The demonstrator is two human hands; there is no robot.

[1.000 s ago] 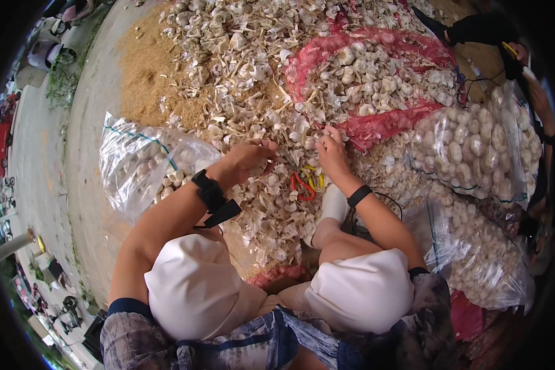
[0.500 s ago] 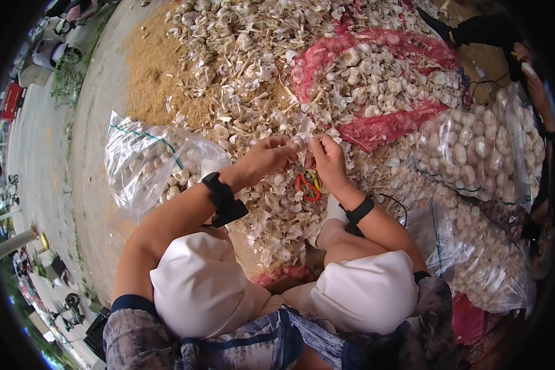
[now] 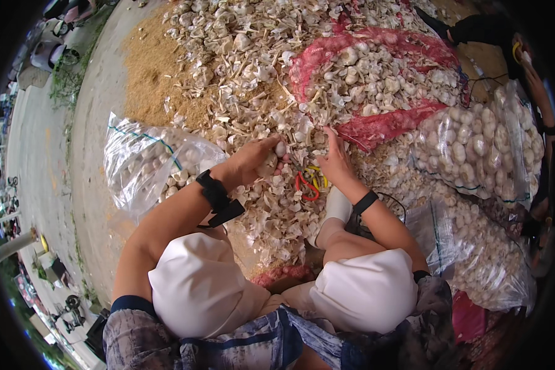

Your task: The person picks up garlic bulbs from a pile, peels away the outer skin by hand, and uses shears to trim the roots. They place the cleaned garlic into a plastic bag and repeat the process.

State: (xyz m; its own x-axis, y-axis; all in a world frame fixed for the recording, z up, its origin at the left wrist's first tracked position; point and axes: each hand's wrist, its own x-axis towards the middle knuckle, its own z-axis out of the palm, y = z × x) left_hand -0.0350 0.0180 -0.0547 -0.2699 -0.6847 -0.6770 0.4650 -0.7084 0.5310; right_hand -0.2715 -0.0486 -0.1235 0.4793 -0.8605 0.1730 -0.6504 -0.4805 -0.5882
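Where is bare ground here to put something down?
Bare grey concrete lies left of the tan husk patch and the clear plastic garlic bag. Around both hands, left hand and right hand, loose garlic bulbs crowd everything.

Outdoor sorting spot for garlic, on the ground beside a street. Evidence: a large heap of garlic bulbs [image 3: 253, 55] with loose dry skins spreads across the upper centre of the frame, straight on bare concrete ground [image 3: 98, 98]. A red mesh sack [image 3: 382, 123] lies open in the heap, upper right. Clear plastic bags [image 3: 148, 163] filled with bulbs sit at centre left and along the right edge. Parked scooters [image 3: 58, 28] and a roadway show along the far left rim.
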